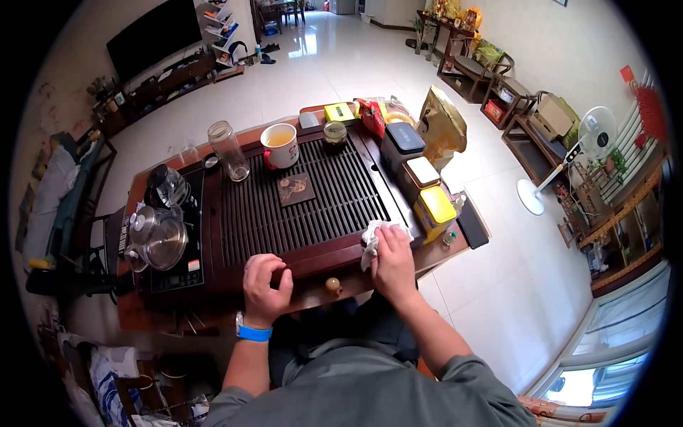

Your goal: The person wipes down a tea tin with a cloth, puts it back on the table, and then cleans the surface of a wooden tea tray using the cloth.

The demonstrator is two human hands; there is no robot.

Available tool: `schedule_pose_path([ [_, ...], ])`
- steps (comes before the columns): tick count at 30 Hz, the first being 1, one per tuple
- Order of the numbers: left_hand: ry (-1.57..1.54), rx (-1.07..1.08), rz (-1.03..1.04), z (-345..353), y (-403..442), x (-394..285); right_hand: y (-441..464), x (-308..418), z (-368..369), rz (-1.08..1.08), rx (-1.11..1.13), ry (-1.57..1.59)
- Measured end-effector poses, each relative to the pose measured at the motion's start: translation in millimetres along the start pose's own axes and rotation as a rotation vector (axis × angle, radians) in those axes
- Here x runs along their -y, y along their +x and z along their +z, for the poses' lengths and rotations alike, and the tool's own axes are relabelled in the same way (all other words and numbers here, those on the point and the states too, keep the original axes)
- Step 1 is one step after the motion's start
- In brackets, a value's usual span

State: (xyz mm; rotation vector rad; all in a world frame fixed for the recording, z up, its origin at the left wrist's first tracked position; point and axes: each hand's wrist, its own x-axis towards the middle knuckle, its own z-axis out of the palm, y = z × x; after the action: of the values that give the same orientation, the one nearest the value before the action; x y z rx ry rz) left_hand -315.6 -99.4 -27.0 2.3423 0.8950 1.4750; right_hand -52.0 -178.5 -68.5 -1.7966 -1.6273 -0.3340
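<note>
My right hand [393,265] presses a crumpled white tissue [370,243] onto the front right corner of the dark slatted tea tray [320,257]. My left hand [266,282] is at the tray's front edge with its fingers curled, thumb apart from them, holding nothing. A watch with a blue strap [255,333] is on my left wrist. On the slats are a square dark coaster [296,189], a white cup with a red handle [279,151], a tall glass bottle [228,153] and a small glass jar [334,134]. A small round knob-like object [332,286] lies between my hands.
Glass kettles [165,243] stand on a black stove panel [178,280] at the left. Along the right side are a yellow-lidded tin [435,207], a brown canister [420,177], a black canister [403,143] and a gold bag [442,129]. A white fan [532,196] stands on the floor.
</note>
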Motion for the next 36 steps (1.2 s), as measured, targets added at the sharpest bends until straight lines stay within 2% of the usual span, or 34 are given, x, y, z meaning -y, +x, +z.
schedule_pose_path([
  [2, 0.097, 0.0, 0.022, -5, 7, 15, -5, 8, 4, 0.015, 0.044, 0.045],
  [6, 0.151, -0.014, -0.066, -3, 3, 38, -4, 37, 13, -0.073, 0.172, 0.166],
  [10, 0.196, 0.017, -0.056, -1, 6, 33, 1, 72, 28, -0.258, 0.249, 0.258],
  [13, 0.19, 0.029, -0.07, -1, 6, 34, 10, 78, 24, -0.267, 0.301, 0.268],
  [18, 0.173, 0.05, -0.084, -3, 5, 34, 5, 43, 16, -0.183, 0.263, 0.244],
  [21, 0.171, 0.071, -0.091, -3, 4, 35, 7, 10, -1, -0.076, 0.255, 0.111],
  [24, 0.181, 0.088, -0.077, -3, 6, 33, 7, -24, -12, 0.016, 0.151, -0.024],
  [26, 0.19, 0.1, -0.069, -2, 4, 32, 8, -36, -16, 0.062, 0.115, 0.001],
  [31, 0.172, 0.082, -0.089, 0, 5, 30, 5, -18, 1, 0.12, 0.068, -0.104],
  [36, 0.116, -0.035, -0.19, 4, 6, 32, 11, 11, 12, -0.009, 0.155, 0.084],
])
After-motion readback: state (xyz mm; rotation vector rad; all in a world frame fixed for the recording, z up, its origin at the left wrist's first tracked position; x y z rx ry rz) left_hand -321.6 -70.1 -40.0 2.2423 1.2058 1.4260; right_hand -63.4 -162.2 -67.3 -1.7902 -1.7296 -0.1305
